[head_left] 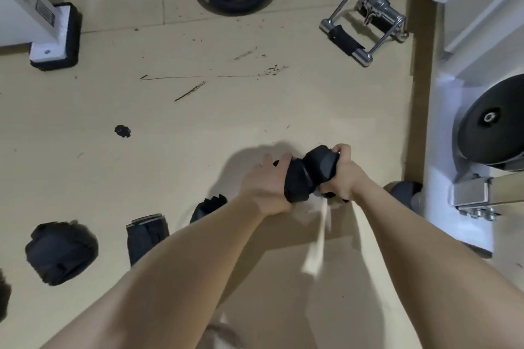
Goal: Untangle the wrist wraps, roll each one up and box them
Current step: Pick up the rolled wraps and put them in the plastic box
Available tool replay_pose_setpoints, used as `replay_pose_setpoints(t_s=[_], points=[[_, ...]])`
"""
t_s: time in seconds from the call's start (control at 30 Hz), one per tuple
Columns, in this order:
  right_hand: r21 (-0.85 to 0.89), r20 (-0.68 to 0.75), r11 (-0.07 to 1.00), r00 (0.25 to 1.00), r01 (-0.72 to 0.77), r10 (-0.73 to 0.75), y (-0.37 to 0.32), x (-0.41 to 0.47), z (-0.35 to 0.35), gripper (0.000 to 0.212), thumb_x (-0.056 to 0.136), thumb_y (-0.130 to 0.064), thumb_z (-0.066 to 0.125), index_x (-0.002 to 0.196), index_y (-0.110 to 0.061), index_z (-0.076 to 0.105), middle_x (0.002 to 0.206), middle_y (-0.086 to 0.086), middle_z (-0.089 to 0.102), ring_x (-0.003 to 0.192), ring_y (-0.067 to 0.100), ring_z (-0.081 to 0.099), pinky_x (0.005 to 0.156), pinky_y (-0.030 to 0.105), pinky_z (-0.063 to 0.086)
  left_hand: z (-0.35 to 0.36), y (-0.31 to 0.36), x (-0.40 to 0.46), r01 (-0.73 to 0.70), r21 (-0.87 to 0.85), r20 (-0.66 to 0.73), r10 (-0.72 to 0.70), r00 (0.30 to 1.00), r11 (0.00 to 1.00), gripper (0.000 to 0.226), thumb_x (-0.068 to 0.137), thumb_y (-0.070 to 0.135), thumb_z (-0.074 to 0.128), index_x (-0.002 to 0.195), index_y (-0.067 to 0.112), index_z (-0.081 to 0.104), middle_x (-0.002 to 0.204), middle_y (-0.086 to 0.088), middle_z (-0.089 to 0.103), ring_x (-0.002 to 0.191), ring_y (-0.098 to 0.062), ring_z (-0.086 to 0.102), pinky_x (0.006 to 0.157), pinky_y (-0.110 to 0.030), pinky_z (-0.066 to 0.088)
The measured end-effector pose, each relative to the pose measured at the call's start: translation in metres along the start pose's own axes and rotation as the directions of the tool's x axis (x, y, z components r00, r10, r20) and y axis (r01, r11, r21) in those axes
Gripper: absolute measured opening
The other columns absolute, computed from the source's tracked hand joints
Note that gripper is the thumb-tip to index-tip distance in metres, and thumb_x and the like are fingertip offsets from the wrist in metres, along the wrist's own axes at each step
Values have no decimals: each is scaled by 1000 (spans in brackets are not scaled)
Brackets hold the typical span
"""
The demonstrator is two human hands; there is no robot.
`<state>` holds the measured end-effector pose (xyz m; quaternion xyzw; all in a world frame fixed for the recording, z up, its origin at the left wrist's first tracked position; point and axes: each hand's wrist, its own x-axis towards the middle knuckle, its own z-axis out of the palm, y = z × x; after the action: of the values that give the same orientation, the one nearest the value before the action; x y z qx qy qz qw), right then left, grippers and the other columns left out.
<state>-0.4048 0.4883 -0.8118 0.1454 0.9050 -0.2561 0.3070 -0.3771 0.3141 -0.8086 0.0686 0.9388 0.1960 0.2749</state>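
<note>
Both hands, left (pixel 266 181) and right (pixel 344 176), clench one black wrap (pixel 307 176) mid-roll; three wraps (pixel 61 252) lie bundled on the floor (pixel 198 136), none boxed, I judge.

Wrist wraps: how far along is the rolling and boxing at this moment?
Three black bundles already lie on the floor: a rolled wrap, a second wrap and a third wrap. The left hand and right hand grip the current wrap between them. No box is in view, so boxing looks undone.
</note>
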Motion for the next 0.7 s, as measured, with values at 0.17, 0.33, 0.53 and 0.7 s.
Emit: replay_pose_setpoints(t_s=[0.17, 0.33, 0.53, 0.7], points=[[257, -79, 961, 993, 105, -88, -35, -52, -9, 69, 70, -4, 69, 116, -17, 20, 98, 12, 48, 77, 30, 53, 61, 38, 45, -64, -13, -50, -8, 7, -78, 8, 997, 1000, 95, 64, 33, 76, 143, 33, 23, 122, -4, 40, 107, -25, 48, 76, -31, 46], [74, -68, 950, 952, 302, -297, -95, -164, -101, 75, 69, -10, 73, 122, -19, 21, 106, 8, 45, 83, 31, 52, 67, 33, 40, -163, 6, -140, 14, -47, -186, -23, 982, 999, 91, 62, 36, 76, 138, 33, 25, 117, -3, 40, 98, -26, 51, 71, -34, 50], [-202, 73, 858, 881, 473, -468, -210, -345, -197, 102, 71, -17, 73, 147, -34, 8, 122, 14, 37, 100, 35, 49, 87, 38, 44, -291, 34, -304, 109, -291, -246, -184, 952, 951, 91, 63, 37, 76, 138, 29, 27, 115, -3, 42, 97, -25, 53, 80, -37, 51], [-271, 141, 748, 794, 606, -592, -304, -498, -225, 100, 71, -18, 70, 148, -40, 10, 114, 10, 36, 105, 35, 46, 89, 35, 43, -371, 33, -471, 169, -457, -336, -346, 876, 873, 82, 64, 37, 74, 133, 34, 30, 112, 0, 45, 93, -23, 56, 77, -35, 50]])
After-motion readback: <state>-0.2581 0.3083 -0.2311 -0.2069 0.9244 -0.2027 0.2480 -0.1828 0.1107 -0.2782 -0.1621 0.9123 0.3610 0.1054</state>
